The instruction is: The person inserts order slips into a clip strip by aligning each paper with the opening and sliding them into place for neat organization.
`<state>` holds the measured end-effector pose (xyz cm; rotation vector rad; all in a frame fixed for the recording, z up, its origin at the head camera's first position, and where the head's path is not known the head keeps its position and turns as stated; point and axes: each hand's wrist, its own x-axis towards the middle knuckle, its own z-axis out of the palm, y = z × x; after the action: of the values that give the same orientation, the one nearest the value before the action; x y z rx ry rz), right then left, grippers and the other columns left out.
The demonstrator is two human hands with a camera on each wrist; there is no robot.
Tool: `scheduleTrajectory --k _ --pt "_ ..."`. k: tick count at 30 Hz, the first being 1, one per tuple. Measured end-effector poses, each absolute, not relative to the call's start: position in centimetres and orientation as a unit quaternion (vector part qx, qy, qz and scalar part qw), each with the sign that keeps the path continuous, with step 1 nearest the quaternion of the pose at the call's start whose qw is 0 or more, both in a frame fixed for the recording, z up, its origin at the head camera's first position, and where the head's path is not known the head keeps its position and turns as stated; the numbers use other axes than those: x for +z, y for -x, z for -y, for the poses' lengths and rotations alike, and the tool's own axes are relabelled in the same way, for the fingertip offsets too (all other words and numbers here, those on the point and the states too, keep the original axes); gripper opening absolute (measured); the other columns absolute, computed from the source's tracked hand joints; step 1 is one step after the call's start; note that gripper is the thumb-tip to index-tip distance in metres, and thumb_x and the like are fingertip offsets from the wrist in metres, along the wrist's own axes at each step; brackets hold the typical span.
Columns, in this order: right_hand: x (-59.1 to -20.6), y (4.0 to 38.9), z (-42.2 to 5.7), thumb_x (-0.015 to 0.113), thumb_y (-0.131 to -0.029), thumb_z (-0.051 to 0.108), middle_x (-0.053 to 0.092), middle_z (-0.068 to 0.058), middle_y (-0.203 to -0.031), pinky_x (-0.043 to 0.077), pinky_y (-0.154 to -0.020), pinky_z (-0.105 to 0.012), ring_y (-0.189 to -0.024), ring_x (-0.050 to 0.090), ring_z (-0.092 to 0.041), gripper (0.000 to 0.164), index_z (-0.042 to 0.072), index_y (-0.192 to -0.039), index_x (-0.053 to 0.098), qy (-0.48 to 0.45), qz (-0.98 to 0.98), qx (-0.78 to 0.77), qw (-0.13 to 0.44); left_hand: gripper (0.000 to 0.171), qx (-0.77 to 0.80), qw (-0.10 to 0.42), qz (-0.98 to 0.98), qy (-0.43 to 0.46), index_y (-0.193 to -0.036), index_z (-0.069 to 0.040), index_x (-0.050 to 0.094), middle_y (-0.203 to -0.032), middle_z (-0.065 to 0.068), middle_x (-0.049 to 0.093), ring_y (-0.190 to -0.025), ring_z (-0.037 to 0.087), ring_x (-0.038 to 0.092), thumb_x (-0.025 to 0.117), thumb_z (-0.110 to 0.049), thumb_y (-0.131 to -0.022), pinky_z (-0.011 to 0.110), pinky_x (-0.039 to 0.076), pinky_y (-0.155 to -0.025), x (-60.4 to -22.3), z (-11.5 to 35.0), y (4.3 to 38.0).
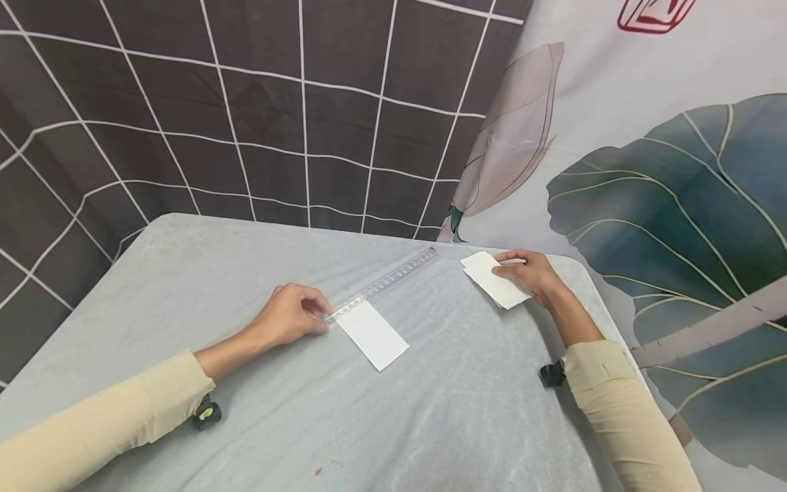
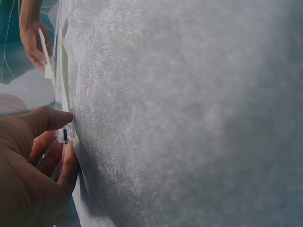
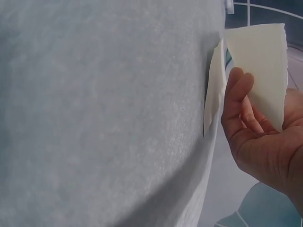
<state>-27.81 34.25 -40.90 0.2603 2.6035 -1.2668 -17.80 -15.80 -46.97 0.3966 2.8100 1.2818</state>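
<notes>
My left hand pinches the near end of a clear plastic ruler between thumb and fingers; the ruler's end shows at the fingertips in the left wrist view. The ruler slants away across the table and overlaps the top edge of a white rectangle of paper lying flat. At the right, my right hand holds a piece of white paper with a rough, torn edge. Under it, another paper piece lies on the table, a little curled.
A grey cloth covers the table, whose far edge runs along a dark curtain with white grid lines. A leaf-printed white curtain hangs at the right. Small reddish marks show on the cloth near the front.
</notes>
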Motion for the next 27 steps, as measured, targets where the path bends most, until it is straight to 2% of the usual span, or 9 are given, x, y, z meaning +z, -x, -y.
scheduleTrajectory --k 5,9,14,18,24,27 --pt "-40.7 27.9 -33.9 0.078 -0.104 0.029 0.052 -0.024 -0.168 0.051 -0.077 -0.024 -0.099 0.059 -0.016 0.058 0.005 -0.154 0.063 -0.087 -0.892 -0.426 0.121 0.023 0.416 0.005 -0.899 -0.138 -0.090 -0.023 0.087 -0.084 -0.008 0.081 -0.081 0.009 0.073 0.095 -0.018 -0.070 0.025 0.058 -0.076 -46.5 15.7 17.5" --pt "-40.7 28.0 -33.6 0.077 -0.104 0.028 0.054 -0.023 -0.166 0.052 -0.076 -0.023 -0.094 0.060 -0.012 0.057 0.005 -0.154 0.064 -0.084 -0.892 -0.427 0.124 0.023 0.412 0.011 -0.902 -0.131 -0.089 -0.026 0.087 -0.083 -0.011 0.080 -0.082 0.007 0.073 0.095 -0.019 -0.069 0.024 0.057 -0.077 -46.6 15.7 17.5" --pt "-40.8 28.0 -33.3 0.078 -0.104 0.028 0.056 -0.022 -0.163 0.053 -0.074 -0.023 -0.088 0.062 -0.009 0.056 0.005 -0.154 0.064 -0.079 -0.888 -0.435 0.127 0.023 0.421 0.013 -0.897 -0.135 -0.090 -0.023 0.087 -0.083 -0.006 0.080 -0.082 0.010 0.074 0.095 -0.017 -0.069 0.026 0.057 -0.076 -47.1 15.9 17.8" --pt "-40.8 28.0 -33.2 0.077 -0.104 0.028 0.056 -0.022 -0.163 0.053 -0.076 -0.023 -0.091 0.061 -0.010 0.057 0.005 -0.154 0.064 -0.076 -0.888 -0.435 0.126 0.024 0.408 0.017 -0.904 -0.129 -0.089 -0.028 0.086 -0.082 -0.012 0.080 -0.082 0.006 0.074 0.096 -0.019 -0.069 0.024 0.058 -0.077 -47.5 16.0 18.1" --pt "-40.9 28.0 -33.0 0.078 -0.104 0.028 0.056 -0.022 -0.166 0.051 -0.077 -0.023 -0.094 0.060 -0.012 0.055 0.005 -0.153 0.065 -0.075 -0.890 -0.432 0.121 0.020 0.443 0.012 -0.884 -0.151 -0.091 -0.015 0.086 -0.082 0.000 0.080 -0.079 0.013 0.072 0.092 -0.012 -0.072 0.026 0.056 -0.074 -45.5 15.4 16.9" --pt "-40.9 28.1 -32.9 0.078 -0.104 0.027 0.058 -0.022 -0.165 0.051 -0.077 -0.023 -0.092 0.061 -0.011 0.055 0.004 -0.152 0.066 -0.071 -0.890 -0.434 0.120 0.020 0.442 0.012 -0.885 -0.148 -0.091 -0.014 0.086 -0.082 0.000 0.080 -0.078 0.012 0.072 0.090 -0.010 -0.072 0.025 0.056 -0.074 -44.8 15.2 16.5"
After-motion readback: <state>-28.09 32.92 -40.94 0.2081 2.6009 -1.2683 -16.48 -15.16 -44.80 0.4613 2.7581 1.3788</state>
